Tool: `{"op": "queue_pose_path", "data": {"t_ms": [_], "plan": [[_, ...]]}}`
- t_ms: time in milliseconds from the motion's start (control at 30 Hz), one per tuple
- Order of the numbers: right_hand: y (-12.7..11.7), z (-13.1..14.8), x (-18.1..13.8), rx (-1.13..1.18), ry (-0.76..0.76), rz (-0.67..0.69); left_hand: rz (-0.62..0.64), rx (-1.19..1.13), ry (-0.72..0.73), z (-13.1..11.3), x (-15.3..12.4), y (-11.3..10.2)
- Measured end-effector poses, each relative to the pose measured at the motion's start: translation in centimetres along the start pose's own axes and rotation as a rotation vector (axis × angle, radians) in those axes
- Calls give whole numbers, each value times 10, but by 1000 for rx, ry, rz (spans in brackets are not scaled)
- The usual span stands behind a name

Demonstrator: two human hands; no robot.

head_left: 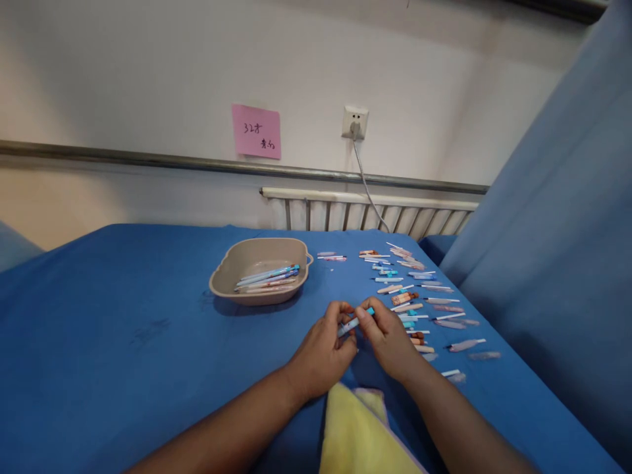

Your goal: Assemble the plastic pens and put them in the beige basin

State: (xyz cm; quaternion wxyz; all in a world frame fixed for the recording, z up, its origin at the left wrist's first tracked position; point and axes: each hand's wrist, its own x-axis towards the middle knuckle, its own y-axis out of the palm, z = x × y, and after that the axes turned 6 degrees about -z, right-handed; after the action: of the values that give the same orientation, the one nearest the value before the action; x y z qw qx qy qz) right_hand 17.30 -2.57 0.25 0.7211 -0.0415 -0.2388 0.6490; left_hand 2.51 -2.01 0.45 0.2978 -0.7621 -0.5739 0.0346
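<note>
Between my two hands is a slim light-blue pen (351, 324) with a bright turquoise end, tilted up to the right. My left hand (323, 352) is closed round its lower left part. The fingers of my right hand (385, 336) pinch the turquoise end. Ahead and to the left, a beige plastic basin (237, 266) holds several pens (269, 279), some blue and some pinkish. Just right of my right hand lie rows of pen parts: orange-brown pieces (405, 298), light tubes and thin white refills (449, 316).
A yellow cloth (353, 434) lies near me below my hands, on the blue table cover (162, 382). Behind the table are a white railing (365, 196), a wall socket (354, 123) with a plugged cord, and a pink note (257, 131). A blue curtain (557, 197) hangs at the right.
</note>
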Motion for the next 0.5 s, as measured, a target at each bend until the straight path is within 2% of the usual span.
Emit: {"op": "queue_pose_path", "data": {"t_ms": [133,233,367,500], "plan": [[3,-10,3,131,101,-20,-20,-15,13,2,1,0],[0,-12,5,214,112,-36,17,5,-3,3,4,-1],[-3,-7,6,462,112,56,85,-75,-1,2,6,-2],[1,-6,6,524,157,66,33,-145,-23,3,5,0]]}}
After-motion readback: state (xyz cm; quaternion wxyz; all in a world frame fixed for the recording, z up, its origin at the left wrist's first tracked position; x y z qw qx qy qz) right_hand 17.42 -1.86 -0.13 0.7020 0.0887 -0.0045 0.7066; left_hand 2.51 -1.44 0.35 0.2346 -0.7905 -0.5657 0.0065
